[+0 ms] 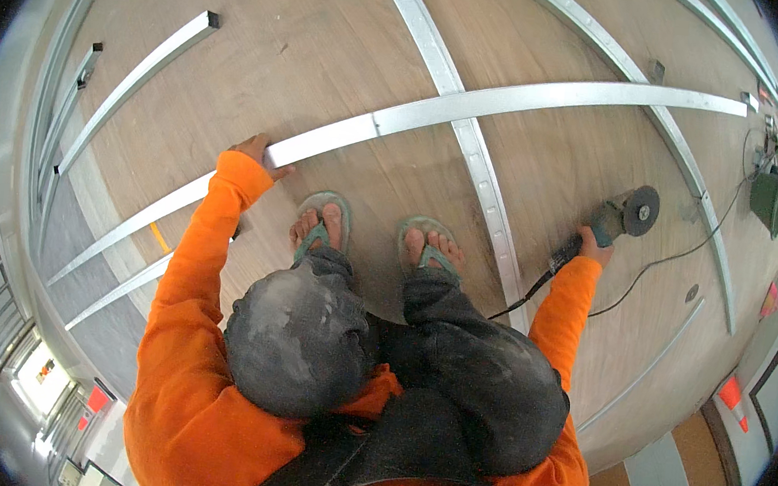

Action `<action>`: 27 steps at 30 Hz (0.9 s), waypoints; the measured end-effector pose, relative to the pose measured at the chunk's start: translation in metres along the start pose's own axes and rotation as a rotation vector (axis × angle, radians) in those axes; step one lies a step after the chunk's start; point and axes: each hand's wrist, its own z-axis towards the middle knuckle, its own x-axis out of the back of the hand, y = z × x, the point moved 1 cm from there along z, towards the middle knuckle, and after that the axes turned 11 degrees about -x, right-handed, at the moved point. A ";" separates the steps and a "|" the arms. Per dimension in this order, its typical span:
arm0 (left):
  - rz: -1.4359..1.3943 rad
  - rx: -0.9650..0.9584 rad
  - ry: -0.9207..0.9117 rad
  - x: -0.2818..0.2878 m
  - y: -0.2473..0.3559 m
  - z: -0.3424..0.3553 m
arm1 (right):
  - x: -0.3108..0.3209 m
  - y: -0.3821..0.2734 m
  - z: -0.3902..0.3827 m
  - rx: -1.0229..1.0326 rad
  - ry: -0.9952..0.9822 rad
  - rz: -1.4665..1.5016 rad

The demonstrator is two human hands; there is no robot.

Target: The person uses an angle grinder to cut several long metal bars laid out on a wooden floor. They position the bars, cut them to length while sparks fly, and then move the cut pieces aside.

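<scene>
A long silvery metal stud (512, 101) runs across in front of my feet, from the lower left up to the far right. My left hand (256, 150) is closed around it left of my feet, fingers on the far edge. In my right hand (596, 246) is an angle grinder (606, 222), held low over the floor right of my feet. Its dark round disc (640, 210) faces up, apart from the stud. A black power cord (523, 299) trails from its rear end. Whether the disc is spinning cannot be made out.
The stud lies across a second metal stud (485, 179) and a third one (679, 157) on the wood-look floor (332, 53). Shorter metal pieces (145, 74) lie to the left. A green container (769, 200) stands far right, and an orange cone (732, 399) lower right.
</scene>
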 end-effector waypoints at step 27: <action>-0.538 -0.859 0.168 -0.013 0.249 0.025 | 0.006 -0.080 -0.102 -0.258 -0.573 0.493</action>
